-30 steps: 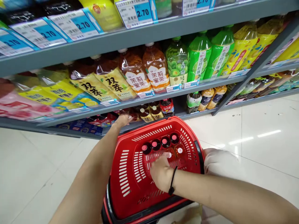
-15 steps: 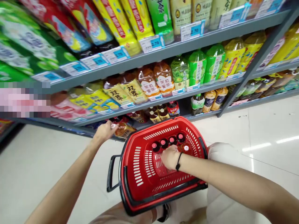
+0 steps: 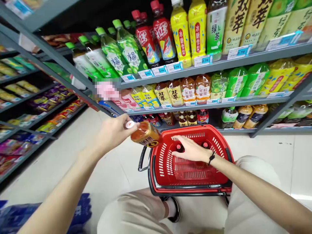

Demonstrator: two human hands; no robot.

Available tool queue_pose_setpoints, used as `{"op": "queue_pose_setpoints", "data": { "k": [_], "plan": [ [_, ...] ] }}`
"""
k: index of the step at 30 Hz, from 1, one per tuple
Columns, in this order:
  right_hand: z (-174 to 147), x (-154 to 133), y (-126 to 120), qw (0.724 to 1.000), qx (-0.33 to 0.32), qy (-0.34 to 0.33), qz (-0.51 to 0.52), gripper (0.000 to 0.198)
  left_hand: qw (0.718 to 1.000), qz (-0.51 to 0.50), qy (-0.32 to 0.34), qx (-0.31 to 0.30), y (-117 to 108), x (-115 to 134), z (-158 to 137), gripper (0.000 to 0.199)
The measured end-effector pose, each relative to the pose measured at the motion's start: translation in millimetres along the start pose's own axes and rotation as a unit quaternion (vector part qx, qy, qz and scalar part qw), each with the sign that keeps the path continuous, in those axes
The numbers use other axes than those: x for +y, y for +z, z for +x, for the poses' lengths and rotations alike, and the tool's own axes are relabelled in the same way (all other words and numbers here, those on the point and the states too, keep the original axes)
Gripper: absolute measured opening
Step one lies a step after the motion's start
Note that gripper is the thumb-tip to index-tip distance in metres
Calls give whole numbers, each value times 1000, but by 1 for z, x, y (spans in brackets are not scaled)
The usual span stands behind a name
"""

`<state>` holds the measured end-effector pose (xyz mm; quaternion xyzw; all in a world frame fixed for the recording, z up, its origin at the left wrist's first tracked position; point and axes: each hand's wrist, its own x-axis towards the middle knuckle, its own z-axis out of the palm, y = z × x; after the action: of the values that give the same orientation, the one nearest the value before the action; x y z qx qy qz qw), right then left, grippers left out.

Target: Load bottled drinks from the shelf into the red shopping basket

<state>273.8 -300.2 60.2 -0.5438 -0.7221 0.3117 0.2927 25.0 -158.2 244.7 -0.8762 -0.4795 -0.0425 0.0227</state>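
Observation:
My left hand [image 3: 119,130] grips a drink bottle [image 3: 146,134] by its white cap. The bottle is tilted, amber in colour with a dark-lettered label, and its base end reaches the left rim of the red shopping basket [image 3: 162,188]. Over the basket's inside is my right hand [image 3: 188,148], fingers spread apart and holding nothing. Beneath and beside it, dark bottles with pink-red caps [image 3: 179,148] stand along the basket's far side, partly hidden by the hand. The basket sits between my knees.
Shelves of bottled drinks [image 3: 175,89] rise ahead, with more bottles on the bottom shelf [image 3: 191,118] behind the basket. Packaged snacks [image 3: 46,100] fill a rack on the left. Blue wrapped packs [image 3: 78,211] lie on the floor at lower left. The basket's black handle [image 3: 142,162] juts leftward.
My left hand has lifted the amber bottle away from the bottom shelf toward the basket. My right hand has risen from deep in the basket and spread its fingers. The view has swung left.

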Motion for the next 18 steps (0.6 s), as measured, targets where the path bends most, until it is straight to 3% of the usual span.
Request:
{"op": "queue_pose_setpoints", "data": {
  "k": [3,6,9,13,18],
  "plan": [
    [-1,-3,8,989,66,-18,133,106,980,-195,-18,-37,7,21,-17,47],
    [-4,-4,16,975,39,4,217,84,945,-322,1,-63,34,35,-19,51],
    [-6,2,24,961,35,34,274,61,913,-405,5,-36,74,38,-14,51],
    [-4,11,28,923,44,65,375,61,813,-581,-17,27,130,39,-19,60],
    [2,10,22,862,80,144,479,67,737,-669,25,-91,164,57,-25,75]
  ]
}}
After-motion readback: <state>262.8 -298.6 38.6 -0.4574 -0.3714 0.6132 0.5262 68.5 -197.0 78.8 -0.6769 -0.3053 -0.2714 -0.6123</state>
